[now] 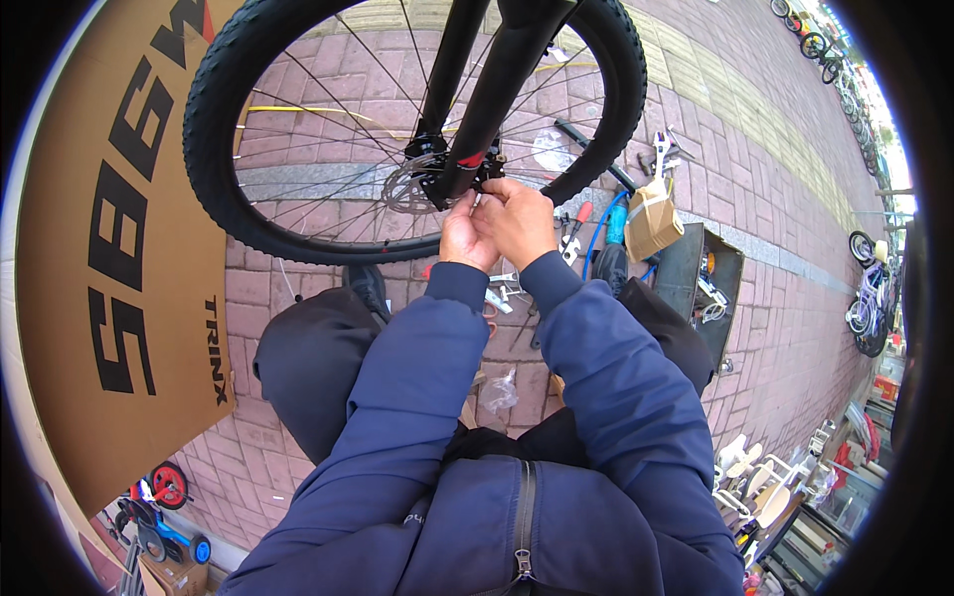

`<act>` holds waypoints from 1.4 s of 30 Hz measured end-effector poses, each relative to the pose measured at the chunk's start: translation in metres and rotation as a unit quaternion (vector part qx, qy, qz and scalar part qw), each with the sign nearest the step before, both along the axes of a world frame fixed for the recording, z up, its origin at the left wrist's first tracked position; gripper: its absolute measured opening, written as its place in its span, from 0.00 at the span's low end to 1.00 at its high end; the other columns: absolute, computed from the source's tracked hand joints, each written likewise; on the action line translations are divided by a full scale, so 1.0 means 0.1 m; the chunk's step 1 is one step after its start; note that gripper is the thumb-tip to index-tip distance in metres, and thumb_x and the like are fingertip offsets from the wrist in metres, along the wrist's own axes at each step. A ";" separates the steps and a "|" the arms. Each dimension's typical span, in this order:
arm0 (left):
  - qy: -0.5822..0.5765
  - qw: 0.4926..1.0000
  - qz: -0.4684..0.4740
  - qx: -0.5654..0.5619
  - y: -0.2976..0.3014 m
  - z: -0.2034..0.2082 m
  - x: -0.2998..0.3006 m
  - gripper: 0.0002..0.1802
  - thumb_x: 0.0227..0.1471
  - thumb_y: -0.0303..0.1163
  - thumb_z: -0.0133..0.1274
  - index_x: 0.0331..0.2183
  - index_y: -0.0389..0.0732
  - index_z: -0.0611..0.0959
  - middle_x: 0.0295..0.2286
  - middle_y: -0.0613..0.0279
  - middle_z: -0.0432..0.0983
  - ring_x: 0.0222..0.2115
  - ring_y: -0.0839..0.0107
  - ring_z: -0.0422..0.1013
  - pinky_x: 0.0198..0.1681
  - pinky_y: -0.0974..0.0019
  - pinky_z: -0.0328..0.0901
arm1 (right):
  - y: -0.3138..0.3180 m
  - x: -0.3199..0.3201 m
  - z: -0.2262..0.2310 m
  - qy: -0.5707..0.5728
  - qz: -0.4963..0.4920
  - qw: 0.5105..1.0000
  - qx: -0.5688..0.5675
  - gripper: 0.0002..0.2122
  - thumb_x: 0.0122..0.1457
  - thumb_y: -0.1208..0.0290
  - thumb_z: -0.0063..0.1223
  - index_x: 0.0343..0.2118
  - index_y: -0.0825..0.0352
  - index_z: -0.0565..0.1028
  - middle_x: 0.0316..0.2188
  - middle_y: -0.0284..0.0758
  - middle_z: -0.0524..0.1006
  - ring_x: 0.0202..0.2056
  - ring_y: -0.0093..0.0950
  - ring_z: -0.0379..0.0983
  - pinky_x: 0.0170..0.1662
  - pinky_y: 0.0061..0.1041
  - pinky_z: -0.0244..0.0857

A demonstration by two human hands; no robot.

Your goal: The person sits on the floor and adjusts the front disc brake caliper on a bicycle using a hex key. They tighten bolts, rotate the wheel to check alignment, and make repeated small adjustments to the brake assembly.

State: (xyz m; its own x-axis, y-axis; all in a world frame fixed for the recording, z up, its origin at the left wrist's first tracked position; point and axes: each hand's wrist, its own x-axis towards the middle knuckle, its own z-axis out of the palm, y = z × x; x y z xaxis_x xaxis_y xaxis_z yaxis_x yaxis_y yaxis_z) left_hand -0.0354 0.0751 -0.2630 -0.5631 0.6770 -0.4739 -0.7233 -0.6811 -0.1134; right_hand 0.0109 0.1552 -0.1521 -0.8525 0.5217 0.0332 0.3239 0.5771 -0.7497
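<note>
A black bicycle wheel with a knobbly tyre [213, 159] stands upright in front of me, held in a dark suspension fork [497, 94]. Beside the hub sits a silver disc brake rotor [405, 189]. My left hand [467, 238] and my right hand [522, 221] meet at the lower end of the near fork leg, next to the black brake caliper [489, 167]. The fingers of both are closed in a pinch close together. Whatever they grip there is too small or hidden behind the fingers.
A large cardboard box [60, 298] stands at the left. On the brick paving lie a red-handled tool [581, 214], a small carton [653, 221], a plastic bag [499, 391] and a metal toolbox [686, 263]. Small bikes [865, 298] stand at the far right.
</note>
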 end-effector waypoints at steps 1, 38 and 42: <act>-0.008 1.000 -0.005 0.012 0.00 -0.01 0.01 0.15 0.66 0.38 0.45 0.45 0.38 0.77 0.43 0.53 0.79 0.46 0.59 0.76 0.54 0.55 0.68 | -0.01 -0.01 0.00 0.000 -0.009 1.000 -0.010 0.11 0.54 0.70 0.58 0.38 0.69 0.82 0.31 0.44 0.83 0.34 0.36 0.82 0.42 0.29 0.74; 0.064 0.997 -0.007 -0.046 -0.12 -0.22 -0.10 0.15 0.66 0.37 0.44 0.40 0.36 0.80 0.40 0.55 0.81 0.42 0.65 0.78 0.50 0.60 0.71 | -0.16 -0.07 -0.17 0.026 -0.034 0.995 -0.094 0.13 0.55 0.62 0.59 0.31 0.69 0.83 0.28 0.47 0.81 0.33 0.46 0.79 0.41 0.39 0.72; 0.054 0.998 -0.016 -0.035 -0.17 -0.34 -0.12 0.15 0.66 0.37 0.44 0.42 0.36 0.80 0.42 0.54 0.80 0.44 0.63 0.77 0.52 0.58 0.70 | -0.08 -0.08 -0.17 0.003 -0.001 0.995 -0.101 0.13 0.55 0.62 0.58 0.33 0.69 0.83 0.29 0.48 0.81 0.34 0.46 0.79 0.41 0.38 0.72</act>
